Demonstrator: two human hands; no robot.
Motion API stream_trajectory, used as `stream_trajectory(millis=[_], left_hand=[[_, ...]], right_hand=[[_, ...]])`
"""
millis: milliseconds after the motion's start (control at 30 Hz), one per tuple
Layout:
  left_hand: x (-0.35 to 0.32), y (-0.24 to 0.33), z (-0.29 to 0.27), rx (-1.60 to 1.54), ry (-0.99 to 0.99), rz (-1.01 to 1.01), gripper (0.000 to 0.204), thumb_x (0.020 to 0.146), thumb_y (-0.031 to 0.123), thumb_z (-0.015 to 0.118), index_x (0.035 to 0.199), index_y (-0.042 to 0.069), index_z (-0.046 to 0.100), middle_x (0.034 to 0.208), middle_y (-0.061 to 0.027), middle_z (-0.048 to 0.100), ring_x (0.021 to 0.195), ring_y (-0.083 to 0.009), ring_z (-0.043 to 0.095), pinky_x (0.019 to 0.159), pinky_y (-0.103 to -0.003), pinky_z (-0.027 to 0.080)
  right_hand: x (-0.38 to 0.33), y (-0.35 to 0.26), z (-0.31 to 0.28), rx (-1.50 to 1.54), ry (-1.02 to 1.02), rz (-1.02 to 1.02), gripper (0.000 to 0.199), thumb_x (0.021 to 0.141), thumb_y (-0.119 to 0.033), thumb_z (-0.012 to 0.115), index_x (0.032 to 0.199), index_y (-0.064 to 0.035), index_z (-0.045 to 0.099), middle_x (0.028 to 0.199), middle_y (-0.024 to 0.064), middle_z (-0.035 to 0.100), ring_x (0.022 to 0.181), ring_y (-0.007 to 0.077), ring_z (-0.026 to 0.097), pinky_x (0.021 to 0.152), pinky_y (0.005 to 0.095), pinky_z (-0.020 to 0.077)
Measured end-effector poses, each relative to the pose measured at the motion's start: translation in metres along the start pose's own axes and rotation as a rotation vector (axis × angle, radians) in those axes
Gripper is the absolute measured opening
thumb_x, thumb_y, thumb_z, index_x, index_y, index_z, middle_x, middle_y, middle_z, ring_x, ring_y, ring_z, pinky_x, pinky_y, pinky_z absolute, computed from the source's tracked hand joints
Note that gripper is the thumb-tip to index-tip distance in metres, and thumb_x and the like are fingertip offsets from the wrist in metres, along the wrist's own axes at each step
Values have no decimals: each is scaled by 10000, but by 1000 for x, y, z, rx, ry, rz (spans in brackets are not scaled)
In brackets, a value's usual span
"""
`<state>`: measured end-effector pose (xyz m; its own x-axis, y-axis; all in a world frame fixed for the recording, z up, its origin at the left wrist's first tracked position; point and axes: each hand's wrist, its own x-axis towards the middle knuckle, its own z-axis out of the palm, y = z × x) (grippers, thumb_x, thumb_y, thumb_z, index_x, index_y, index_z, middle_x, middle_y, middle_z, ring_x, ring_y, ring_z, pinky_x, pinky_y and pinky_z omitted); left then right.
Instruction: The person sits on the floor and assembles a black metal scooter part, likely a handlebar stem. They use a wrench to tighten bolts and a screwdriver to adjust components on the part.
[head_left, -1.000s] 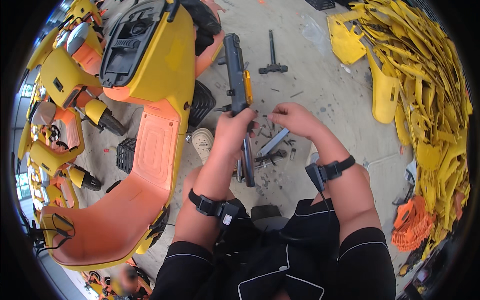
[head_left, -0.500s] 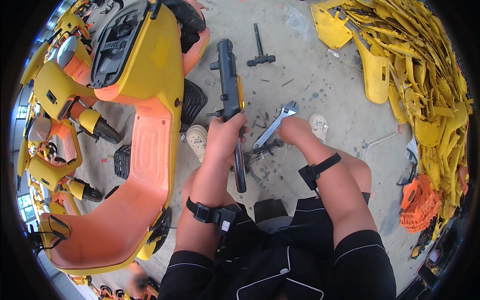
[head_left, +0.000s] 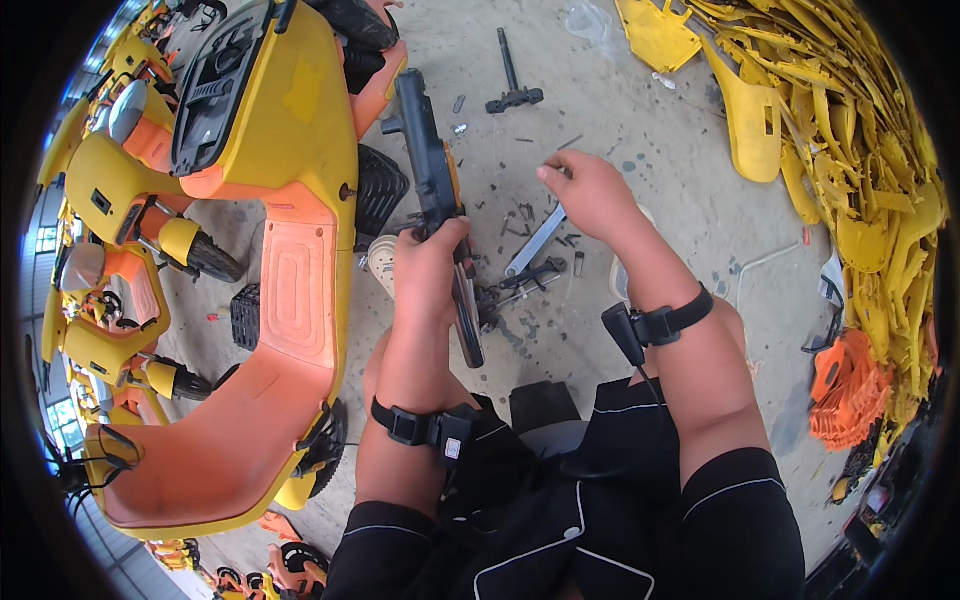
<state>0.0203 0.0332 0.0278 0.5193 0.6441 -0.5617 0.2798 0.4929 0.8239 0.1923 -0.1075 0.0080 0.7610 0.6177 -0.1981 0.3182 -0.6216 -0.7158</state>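
Since the earlier frame our right hand (head_left: 585,190) has left the wrench (head_left: 535,242) for small screws (head_left: 520,212) on the concrete floor (head_left: 640,130), fingers pinched, contents unclear; left hand (head_left: 430,270) clamps the long black-and-orange part (head_left: 440,200) mid-air beside the scooter body (head_left: 290,200), so fitting seems unfinished.

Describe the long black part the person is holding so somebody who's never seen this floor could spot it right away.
Start at the big yellow and orange scooter body lying on the concrete floor. Just right of it, the left hand grips a long black bar pointing away from the person. Unlike the small black T-shaped tool lying loose beyond, it carries an orange strip along one side.
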Motion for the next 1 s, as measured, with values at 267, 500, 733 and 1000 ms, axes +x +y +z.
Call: stream_trajectory(millis=[267, 500, 733, 1000], left_hand=[[13, -4, 12, 11, 51, 88, 355, 843, 92, 778, 1120, 15, 568, 877, -71, 667, 706, -142, 605, 623, -278, 473], [20, -1, 13, 141, 35, 83, 649, 800, 188, 854, 1242, -70, 455, 980, -56, 586, 852, -118, 563, 720, -265, 488], [33, 9, 12, 63, -66, 74, 779, 824, 173, 848, 1378, -51, 348, 1059, -89, 585, 858, -144, 604, 709, -268, 502], [22, 14, 15, 4, -134, 169, 881, 822, 199, 853, 1494, 2, 316, 1034, -89, 632, 895, -147, 644, 727, -273, 534]], right_hand=[[7, -17, -17, 720, -170, 80, 349, 978, -137, 590, 1284, 28, 625, 1023, 121, 705, 921, 183, 692, 729, 312, 528], [11, -37, -32, 856, -136, 54, 356, 992, -122, 623, 1310, 38, 609, 978, 86, 690, 821, 136, 665, 647, 267, 511], [8, -50, -20, 657, -390, -68, 259, 992, -164, 651, 1184, 6, 692, 893, 24, 688, 737, 89, 610, 672, 262, 514], [9, -51, -3, 710, -410, -117, 206, 1004, -160, 637, 1105, 13, 684, 843, 16, 662, 739, 87, 582, 682, 270, 501]])
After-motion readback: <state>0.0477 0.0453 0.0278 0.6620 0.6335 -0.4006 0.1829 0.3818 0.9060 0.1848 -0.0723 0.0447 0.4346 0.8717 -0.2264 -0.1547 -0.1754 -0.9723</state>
